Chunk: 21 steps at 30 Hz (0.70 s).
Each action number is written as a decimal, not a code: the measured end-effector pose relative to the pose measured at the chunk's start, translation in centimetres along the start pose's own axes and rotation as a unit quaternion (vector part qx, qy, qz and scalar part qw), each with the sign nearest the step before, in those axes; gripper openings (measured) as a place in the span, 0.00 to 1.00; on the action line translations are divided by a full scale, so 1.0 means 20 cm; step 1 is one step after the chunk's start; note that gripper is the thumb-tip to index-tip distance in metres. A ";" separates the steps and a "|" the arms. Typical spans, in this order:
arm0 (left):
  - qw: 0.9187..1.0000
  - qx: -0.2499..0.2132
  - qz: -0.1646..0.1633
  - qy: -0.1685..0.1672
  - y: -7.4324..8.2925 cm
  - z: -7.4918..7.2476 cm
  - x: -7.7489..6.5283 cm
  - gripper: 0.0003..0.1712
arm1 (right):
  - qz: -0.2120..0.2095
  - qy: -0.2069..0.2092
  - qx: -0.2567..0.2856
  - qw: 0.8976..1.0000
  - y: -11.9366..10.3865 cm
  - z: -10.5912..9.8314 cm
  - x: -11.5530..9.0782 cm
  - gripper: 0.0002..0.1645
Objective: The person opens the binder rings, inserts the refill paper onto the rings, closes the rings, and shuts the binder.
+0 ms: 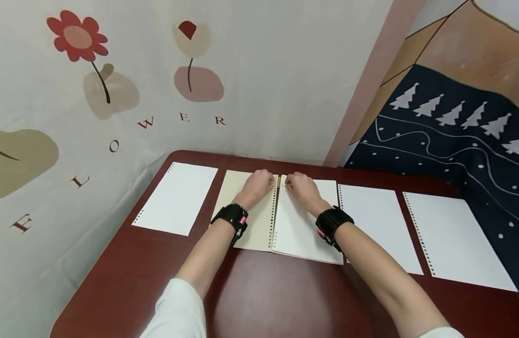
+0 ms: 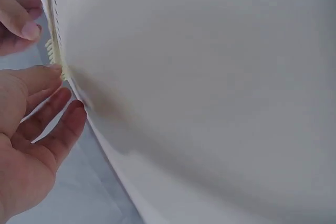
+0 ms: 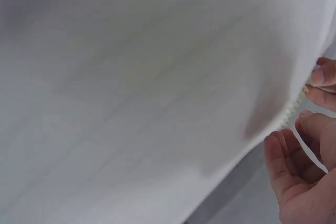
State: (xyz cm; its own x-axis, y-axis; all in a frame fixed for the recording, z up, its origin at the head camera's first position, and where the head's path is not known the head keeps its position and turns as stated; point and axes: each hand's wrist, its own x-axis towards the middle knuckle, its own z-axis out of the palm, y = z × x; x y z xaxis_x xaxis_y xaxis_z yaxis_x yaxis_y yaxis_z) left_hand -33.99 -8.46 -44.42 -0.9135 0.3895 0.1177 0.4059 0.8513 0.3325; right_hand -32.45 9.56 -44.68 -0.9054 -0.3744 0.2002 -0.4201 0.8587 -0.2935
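A loose-leaf notebook (image 1: 303,230) lies open, with a beige cover (image 1: 252,230) on the left and white pages on the right. Its pale plastic ring binding (image 1: 273,240) runs down the middle. At the binding's far end, my left hand (image 1: 259,184) pinches the left side; in the left wrist view, the thumb and fingers of that hand (image 2: 37,124) meet at the pale ring teeth (image 2: 50,51). My right hand (image 1: 302,187) grips the right side close by, its fingers (image 3: 281,166) curled at the page edge beside the rings (image 3: 290,113). The fingertips are partly hidden in the head view.
One loose punched sheet (image 1: 174,199) lies left of the notebook. Two more, a nearer sheet (image 1: 377,220) and a farther sheet (image 1: 458,234), lie to its right on the dark red table (image 1: 276,295). A printed curtain (image 1: 276,84) hangs behind the table's far edge.
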 end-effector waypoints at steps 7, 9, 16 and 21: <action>0.997 0.057 0.054 -0.001 0.03 -0.07 -0.25 0.12 | -0.024 0.007 0.006 1.000 -0.02 -0.09 -0.25 0.06; 0.995 0.063 0.078 -0.023 0.06 -0.10 -0.31 0.11 | -0.039 0.007 0.012 0.999 -0.04 -0.11 -0.32 0.05; 0.991 0.027 0.118 -0.064 0.16 -0.16 -0.49 0.10 | -0.101 -0.005 0.038 0.994 -0.18 -0.13 -0.48 0.03; 0.987 0.025 0.135 -0.084 0.19 -0.13 -0.57 0.07 | -0.119 -0.015 0.061 0.991 -0.26 -0.09 -0.53 0.03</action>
State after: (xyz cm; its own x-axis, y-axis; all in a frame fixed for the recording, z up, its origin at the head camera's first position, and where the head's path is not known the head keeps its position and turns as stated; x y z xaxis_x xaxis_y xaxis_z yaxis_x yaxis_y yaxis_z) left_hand -22.13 -10.50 -41.99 -0.7553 0.6543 0.0376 0.6393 0.7228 0.2625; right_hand -20.52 9.77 -43.53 -0.7805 -0.5733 0.2493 -0.6246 0.6973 -0.3517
